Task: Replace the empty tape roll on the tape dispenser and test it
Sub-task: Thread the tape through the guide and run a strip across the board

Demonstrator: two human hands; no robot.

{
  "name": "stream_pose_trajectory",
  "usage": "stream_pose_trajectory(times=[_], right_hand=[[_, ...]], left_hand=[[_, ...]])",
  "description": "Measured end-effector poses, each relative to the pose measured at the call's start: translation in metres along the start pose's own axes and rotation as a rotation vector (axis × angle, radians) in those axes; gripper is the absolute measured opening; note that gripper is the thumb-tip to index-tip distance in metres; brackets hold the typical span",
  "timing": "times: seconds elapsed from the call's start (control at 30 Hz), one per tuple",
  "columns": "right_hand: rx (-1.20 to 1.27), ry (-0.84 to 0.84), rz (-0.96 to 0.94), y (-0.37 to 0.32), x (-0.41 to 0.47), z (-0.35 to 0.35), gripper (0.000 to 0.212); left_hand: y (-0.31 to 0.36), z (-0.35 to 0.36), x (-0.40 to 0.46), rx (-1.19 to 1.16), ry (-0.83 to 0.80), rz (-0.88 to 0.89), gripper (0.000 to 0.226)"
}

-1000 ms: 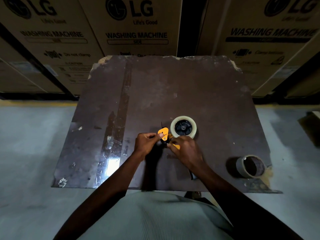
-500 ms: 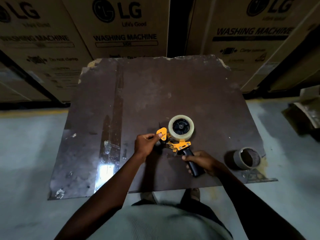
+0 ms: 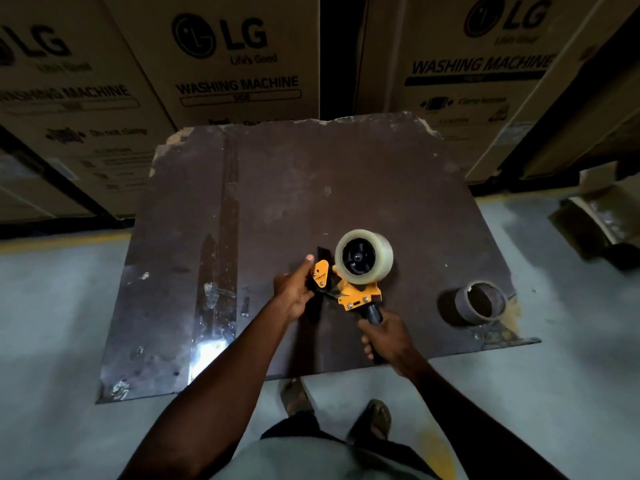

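An orange tape dispenser (image 3: 358, 295) is held just above a dark brown board (image 3: 277, 188), with a full clear tape roll (image 3: 383, 252) mounted on its black hub. My right hand (image 3: 384, 336) is closed around the black handle at the dispenser's lower end. My left hand (image 3: 292, 291) grips the orange front guard and the black flap by the blade end. An empty brown cardboard tape core (image 3: 479, 302) lies on the board near its right front corner, apart from both hands.
Large cardboard washing machine boxes (image 3: 239, 60) stand in a row behind the board. The board lies low over a grey floor (image 3: 52, 306). Another piece of cardboard (image 3: 602, 216) sits at the right. My feet (image 3: 377, 419) are just below the board's near edge.
My right hand has slid from the dispenser's body down onto the black handle. The dispenser is raised and tilted, and the camera has come closer and shifted.
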State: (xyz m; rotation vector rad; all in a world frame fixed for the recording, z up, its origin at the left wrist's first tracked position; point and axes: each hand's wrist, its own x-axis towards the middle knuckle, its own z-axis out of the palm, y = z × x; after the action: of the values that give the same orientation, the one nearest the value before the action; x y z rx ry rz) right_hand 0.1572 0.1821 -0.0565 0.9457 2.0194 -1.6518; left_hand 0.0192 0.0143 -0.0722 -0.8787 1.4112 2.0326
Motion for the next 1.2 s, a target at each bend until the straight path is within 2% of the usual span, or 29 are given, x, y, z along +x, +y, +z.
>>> stream_pose_trajectory(times=[0.13, 0.23, 0.33, 0.5, 0.57, 0.7, 0.8, 0.93, 1.07, 1.13, 1.2], right_hand=[[-0.211, 0.173, -0.136, 0.015, -0.017, -0.004, 0.027], [-0.365, 0.245, -0.198, 0.02, -0.025, -0.007, 0.035], [-0.444, 0.304, -0.187, 0.024, -0.031, -0.007, 0.035], [-0.481, 0.37, -0.115, 0.033, -0.04, 0.006, 0.036], [-0.458, 0.419, -0.099, 0.033, -0.04, 0.012, 0.037], [-0.443, 0.471, -0.043, 0.025, -0.038, 0.023, 0.038], [-0.457, 0.474, 0.02, 0.016, -0.041, 0.027, 0.038], [-0.463, 0.384, 0.092, 0.006, -0.037, 0.022, 0.043], [-0.368, 0.251, 0.21, -0.005, -0.015, 0.012, 0.051], [-0.313, 0.197, 0.22, -0.001, -0.005, 0.009, 0.043], [-0.192, 0.145, 0.244, 0.009, 0.002, 0.008, 0.017]], left_hand=[[-0.001, 0.02, 0.003, 0.004, -0.047, -0.171, 0.02], [0.001, 0.027, 0.012, 0.159, -0.101, -0.236, 0.006], [0.008, 0.028, 0.013, 0.326, -0.109, -0.258, 0.012], [0.02, 0.043, 0.025, 0.815, -0.241, -0.064, 0.015], [0.02, 0.051, 0.038, 0.928, -0.25, 0.062, 0.017], [0.025, 0.061, 0.068, 1.313, -0.31, 0.303, 0.018], [0.028, 0.063, 0.072, 1.503, -0.262, 0.367, 0.015], [0.023, 0.057, 0.064, 1.56, -0.178, 0.49, 0.011], [0.012, 0.045, 0.058, 1.54, -0.187, 0.628, 0.013], [0.007, 0.044, 0.054, 1.537, -0.171, 0.648, 0.017], [0.004, 0.047, 0.052, 1.541, -0.158, 0.604, 0.017]])
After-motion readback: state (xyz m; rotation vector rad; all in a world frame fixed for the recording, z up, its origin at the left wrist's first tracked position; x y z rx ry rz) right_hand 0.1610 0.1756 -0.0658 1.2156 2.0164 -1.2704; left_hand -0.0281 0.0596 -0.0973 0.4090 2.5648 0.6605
